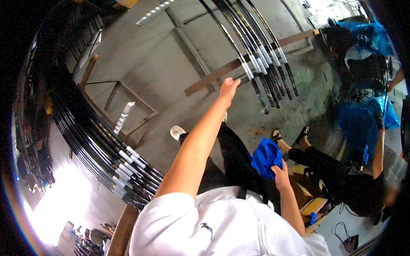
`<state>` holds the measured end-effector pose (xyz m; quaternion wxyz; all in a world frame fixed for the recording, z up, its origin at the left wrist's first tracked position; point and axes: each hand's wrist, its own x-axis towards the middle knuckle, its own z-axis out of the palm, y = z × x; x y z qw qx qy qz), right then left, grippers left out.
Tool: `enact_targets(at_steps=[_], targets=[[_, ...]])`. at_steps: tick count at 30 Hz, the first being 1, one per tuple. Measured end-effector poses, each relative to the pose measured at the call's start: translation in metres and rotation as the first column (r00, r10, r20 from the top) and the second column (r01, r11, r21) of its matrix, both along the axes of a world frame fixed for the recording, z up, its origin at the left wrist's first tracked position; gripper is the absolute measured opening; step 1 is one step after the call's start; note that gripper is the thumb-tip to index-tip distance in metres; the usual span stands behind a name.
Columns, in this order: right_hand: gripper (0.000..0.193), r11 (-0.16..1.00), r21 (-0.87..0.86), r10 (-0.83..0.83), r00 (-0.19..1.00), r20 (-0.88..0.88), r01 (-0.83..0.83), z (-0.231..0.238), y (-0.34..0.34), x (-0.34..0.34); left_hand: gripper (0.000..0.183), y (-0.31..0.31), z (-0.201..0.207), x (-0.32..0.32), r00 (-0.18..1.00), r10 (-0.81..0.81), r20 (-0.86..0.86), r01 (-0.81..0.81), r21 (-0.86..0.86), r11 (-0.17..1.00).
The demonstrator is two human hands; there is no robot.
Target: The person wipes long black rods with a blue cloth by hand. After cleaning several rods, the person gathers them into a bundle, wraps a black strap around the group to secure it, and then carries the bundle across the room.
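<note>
My left arm stretches forward, and my left hand point(229, 90) is closed with its fingers curled. No held thing shows in it. Just right of its fingertips is a row of long black rods point(261, 64), side by side, each with a whitish band near its near end. A small gap seems to separate hand and rods. Low at my right side, my right hand point(280, 176) grips a crumpled bright blue cloth point(267, 158), which bulges above the fingers.
A wooden bar point(205, 85) lies beneath the rods. Many more banded black rods point(124, 164) are bundled at left, beside a metal frame point(113, 100) on the floor. At right a person in black point(333, 170) is near blue plastic sheeting point(358, 123). A yellow-edged box point(314, 206) stands by my right forearm.
</note>
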<state>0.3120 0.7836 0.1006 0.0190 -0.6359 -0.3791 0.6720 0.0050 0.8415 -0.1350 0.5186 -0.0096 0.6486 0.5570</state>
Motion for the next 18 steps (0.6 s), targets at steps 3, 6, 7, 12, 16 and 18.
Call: enact_targets(at_steps=[3,6,7,12,16,18], targets=[[0.051,0.977,0.037,-0.212,0.976,0.051,0.21,0.014,0.011,0.037,0.076,0.069,-0.055,-0.002,0.997,0.043,0.067,-0.039,-0.057,0.998],[0.051,0.929,0.117,-0.364,0.924,0.115,0.351,0.005,0.007,0.079,0.03,0.118,-0.056,0.011,0.942,0.324,0.083,-0.319,-0.076,0.945],[0.051,0.917,0.145,-0.391,0.909,0.141,0.372,0.002,0.005,0.09,0.023,0.121,-0.064,0.013,0.859,0.463,0.22,-0.473,-0.008,0.881],[0.058,0.886,0.18,-0.435,0.9,0.007,0.427,0.004,0.041,0.062,0.015,0.073,0.003,0.026,0.887,0.226,0.403,-0.353,0.275,0.894],[0.05,0.997,0.081,-0.015,1.0,0.012,0.014,0.015,0.089,0.01,0.027,0.012,0.12,0.031,0.989,-0.011,0.147,-0.028,0.265,0.964],[0.039,0.852,0.185,0.469,0.871,0.151,-0.49,0.046,0.106,-0.062,0.026,-0.007,0.187,0.041,0.997,-0.037,0.067,0.015,0.309,0.951]])
